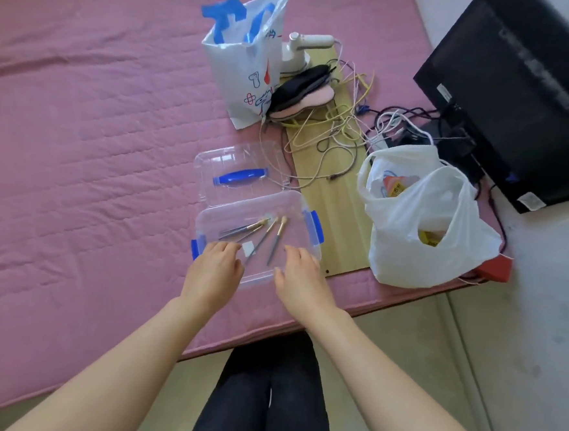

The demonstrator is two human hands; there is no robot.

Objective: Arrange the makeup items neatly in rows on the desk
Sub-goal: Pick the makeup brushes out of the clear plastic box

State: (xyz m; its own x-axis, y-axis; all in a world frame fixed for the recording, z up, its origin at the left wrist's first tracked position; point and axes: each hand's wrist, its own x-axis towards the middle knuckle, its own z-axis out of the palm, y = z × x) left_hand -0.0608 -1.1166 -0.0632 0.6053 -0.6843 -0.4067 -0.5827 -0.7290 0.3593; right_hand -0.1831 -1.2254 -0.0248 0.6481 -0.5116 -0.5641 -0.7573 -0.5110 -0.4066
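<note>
Left hand (215, 267), fingers relaxed, rests on near rim of clear storage box (297, 206). Makeup brushes (258, 237), several, lie loose inside box, unsorted. Right hand (301, 273), likewise relaxed, grips nothing. Step: start of unloading. Next: pinch one brush handle, lift out.

Both my forearms bare, extended forward side by side. Left hand (214, 267) palm down, fingers loosely bent, at near left edge of clear box (257, 240). Right hand (301, 273) likewise at its near right edge, fingers relaxed.
</note>
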